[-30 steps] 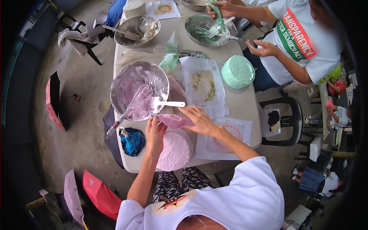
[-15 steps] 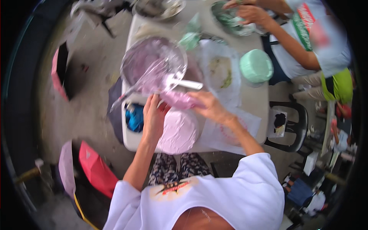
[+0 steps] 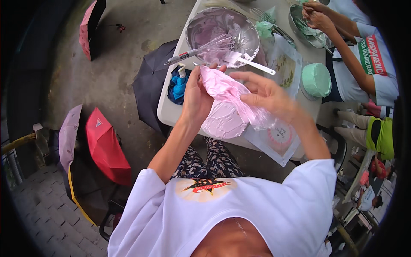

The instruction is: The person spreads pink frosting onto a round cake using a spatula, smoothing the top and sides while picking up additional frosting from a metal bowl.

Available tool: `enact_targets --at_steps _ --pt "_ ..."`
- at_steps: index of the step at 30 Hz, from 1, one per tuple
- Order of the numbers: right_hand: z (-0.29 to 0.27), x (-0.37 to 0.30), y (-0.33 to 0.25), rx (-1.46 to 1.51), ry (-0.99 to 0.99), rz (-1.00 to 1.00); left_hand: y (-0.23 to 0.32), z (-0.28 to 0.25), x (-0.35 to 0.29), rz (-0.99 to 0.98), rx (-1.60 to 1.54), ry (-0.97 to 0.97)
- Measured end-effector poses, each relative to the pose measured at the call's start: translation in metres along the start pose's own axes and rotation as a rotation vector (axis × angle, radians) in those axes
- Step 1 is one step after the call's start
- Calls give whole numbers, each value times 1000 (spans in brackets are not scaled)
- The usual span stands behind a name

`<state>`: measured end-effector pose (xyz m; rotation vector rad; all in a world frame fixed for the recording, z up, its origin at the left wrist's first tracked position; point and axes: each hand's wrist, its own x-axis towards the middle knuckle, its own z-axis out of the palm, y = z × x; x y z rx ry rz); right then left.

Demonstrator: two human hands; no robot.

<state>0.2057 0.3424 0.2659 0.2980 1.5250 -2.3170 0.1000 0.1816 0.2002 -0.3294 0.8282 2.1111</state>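
My left hand (image 3: 198, 96) grips a piping bag (image 3: 224, 88) of pink icing near its narrow end, where a small metal tip sticks out. My right hand (image 3: 272, 96), slightly blurred, is beside the bag's wide side with its fingers apart; whether a fingertip touches the plastic is hard to tell. Below the bag, partly covered by it, sits a round cake (image 3: 224, 122) coated in pale pink icing. Beyond my hands a steel bowl (image 3: 195, 30) is smeared with pink icing. A whisk (image 3: 214, 46) and a white spatula (image 3: 259, 65) rest across it.
Blue cloth (image 3: 176, 88) lies at the table's left edge. Printed sheets (image 3: 280, 139) are right of the cake. A green-iced cake (image 3: 316, 80) stands farther right, near a co-worker's hands (image 3: 317, 17) over another bowl. Open umbrellas (image 3: 107, 145) occupy the floor at left.
The view has shifted, so the table appears farther right and up. The piping bag now hangs down over the cake, and my right hand has loosened from it, fingers spread.
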Motion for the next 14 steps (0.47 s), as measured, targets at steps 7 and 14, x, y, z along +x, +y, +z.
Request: enact_targets --at_steps 7,14 --pt "101 15 -55 -135 -35 14 66 -73 -15 -327 -635 -217" --pt "196 48 -10 -450 119 -430 149 -103 -94 -44 -522 207"
